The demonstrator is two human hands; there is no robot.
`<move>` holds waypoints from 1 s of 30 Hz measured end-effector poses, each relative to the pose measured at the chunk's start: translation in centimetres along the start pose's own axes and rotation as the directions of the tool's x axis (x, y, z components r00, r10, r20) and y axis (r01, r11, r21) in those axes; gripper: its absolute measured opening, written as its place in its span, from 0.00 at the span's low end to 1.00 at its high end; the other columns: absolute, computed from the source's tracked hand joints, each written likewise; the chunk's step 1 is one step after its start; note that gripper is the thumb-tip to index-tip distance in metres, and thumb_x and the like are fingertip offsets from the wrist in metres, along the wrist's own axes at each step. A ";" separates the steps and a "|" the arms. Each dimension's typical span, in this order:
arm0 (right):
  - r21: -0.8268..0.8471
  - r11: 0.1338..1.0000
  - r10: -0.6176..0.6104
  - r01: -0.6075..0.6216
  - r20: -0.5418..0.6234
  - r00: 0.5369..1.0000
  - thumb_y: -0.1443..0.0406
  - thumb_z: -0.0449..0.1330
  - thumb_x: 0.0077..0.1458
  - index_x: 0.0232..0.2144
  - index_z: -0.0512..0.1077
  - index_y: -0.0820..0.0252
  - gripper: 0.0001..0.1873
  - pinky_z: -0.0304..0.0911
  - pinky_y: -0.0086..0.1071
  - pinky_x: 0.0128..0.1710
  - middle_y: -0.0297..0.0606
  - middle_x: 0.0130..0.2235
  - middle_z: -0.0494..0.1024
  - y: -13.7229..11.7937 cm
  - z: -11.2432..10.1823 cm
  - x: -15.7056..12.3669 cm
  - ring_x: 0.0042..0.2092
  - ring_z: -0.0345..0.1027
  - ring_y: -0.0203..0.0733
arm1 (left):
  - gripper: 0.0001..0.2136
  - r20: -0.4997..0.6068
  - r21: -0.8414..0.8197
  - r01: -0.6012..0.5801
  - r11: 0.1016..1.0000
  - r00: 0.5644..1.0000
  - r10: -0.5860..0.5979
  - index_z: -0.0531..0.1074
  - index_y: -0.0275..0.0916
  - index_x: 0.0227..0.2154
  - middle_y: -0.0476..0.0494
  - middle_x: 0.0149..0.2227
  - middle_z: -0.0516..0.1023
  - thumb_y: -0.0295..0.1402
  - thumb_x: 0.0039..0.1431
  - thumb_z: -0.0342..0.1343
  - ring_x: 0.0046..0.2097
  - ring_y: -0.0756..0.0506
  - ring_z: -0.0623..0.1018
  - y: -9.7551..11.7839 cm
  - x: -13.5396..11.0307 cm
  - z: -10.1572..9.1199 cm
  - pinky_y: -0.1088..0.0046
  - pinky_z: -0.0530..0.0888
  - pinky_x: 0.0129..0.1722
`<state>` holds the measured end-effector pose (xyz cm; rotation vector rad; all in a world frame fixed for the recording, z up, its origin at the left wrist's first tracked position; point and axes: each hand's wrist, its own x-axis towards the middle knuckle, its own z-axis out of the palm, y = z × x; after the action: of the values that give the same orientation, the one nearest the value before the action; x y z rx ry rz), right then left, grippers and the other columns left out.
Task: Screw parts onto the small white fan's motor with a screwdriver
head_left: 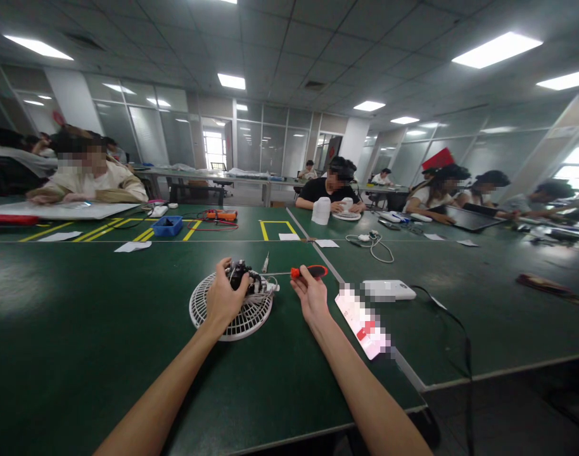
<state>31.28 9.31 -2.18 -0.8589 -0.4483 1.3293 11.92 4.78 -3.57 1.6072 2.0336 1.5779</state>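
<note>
A white round fan grille [208, 310] lies flat on the green table [80, 329] in front of me. On it sits a dark fan motor [239, 273] with wires. My left hand [224, 297] is closed around the motor from the near side. My right hand [311, 294] grips the red and black handle of a screwdriver [308, 272], whose thin shaft points left toward the motor. A second small tool [265, 261] lies just behind the grille.
To the right lie a white box [389, 290], a blurred card [364, 322] and a black cable [453, 320]. Further back are a blue tray [168, 225], an orange meter [222, 215] and a white cable [375, 244]. Other people sit working at the far tables.
</note>
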 end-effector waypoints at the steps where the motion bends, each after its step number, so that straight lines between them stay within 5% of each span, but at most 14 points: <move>1: -0.023 1.000 0.007 -0.007 -0.020 1.000 0.67 0.74 0.48 0.31 0.71 0.59 0.14 0.73 0.24 0.27 0.35 0.26 0.82 0.1 0.0 0.0 0.26 0.77 0.36 | 0.27 -0.002 -0.004 -0.002 1.000 1.000 0.002 0.62 0.41 0.60 0.32 0.57 0.76 0.45 0.61 0.58 0.54 0.33 0.80 -0.1 0.0 0.0 0.51 0.76 0.54; 7: -0.099 0.994 0.035 -0.042 -0.072 0.997 0.62 0.77 0.46 0.24 0.72 0.60 0.17 0.65 0.20 0.18 0.31 0.19 0.76 0.4 0.1 -0.2 0.19 0.67 0.30 | 0.29 0.011 -0.003 0.006 1.000 1.000 -0.006 0.61 0.41 0.61 0.31 0.59 0.75 0.46 0.61 0.58 0.54 0.32 0.81 -0.1 0.0 0.0 0.50 0.76 0.54; 17: 0.095 0.992 0.089 -0.089 0.004 0.996 0.76 0.71 0.45 0.27 0.69 0.57 0.15 0.75 0.24 0.30 0.32 0.26 0.82 0.6 -0.3 0.5 0.28 0.77 0.34 | 0.32 0.013 -0.015 0.015 1.000 1.000 -0.015 0.57 0.41 0.64 0.30 0.60 0.75 0.47 0.61 0.57 0.53 0.32 0.81 -0.3 0.0 0.0 0.50 0.76 0.54; 24: 0.069 0.995 0.067 -0.069 0.031 0.997 0.68 0.77 0.44 0.32 0.69 0.55 0.20 0.75 0.28 0.29 0.28 0.25 0.79 0.4 -0.6 1.0 0.26 0.76 0.36 | 0.33 0.013 -0.006 0.008 1.000 1.000 -0.008 0.57 0.41 0.65 0.30 0.60 0.75 0.47 0.61 0.57 0.53 0.32 0.81 -0.3 0.0 0.0 0.50 0.76 0.53; 30: 0.103 0.991 0.074 -0.085 0.104 0.992 0.76 0.74 0.42 0.28 0.71 0.59 0.16 0.76 0.28 0.36 0.32 0.26 0.81 0.0 -0.6 1.2 0.30 0.78 0.36 | 0.32 0.014 -0.016 0.013 1.000 1.000 -0.013 0.58 0.40 0.64 0.30 0.60 0.75 0.46 0.61 0.57 0.55 0.32 0.80 -0.2 -0.1 -0.1 0.49 0.75 0.56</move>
<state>32.00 10.32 -2.81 -0.7291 -0.4202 1.4618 11.77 4.64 -3.70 1.5913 2.0146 1.5699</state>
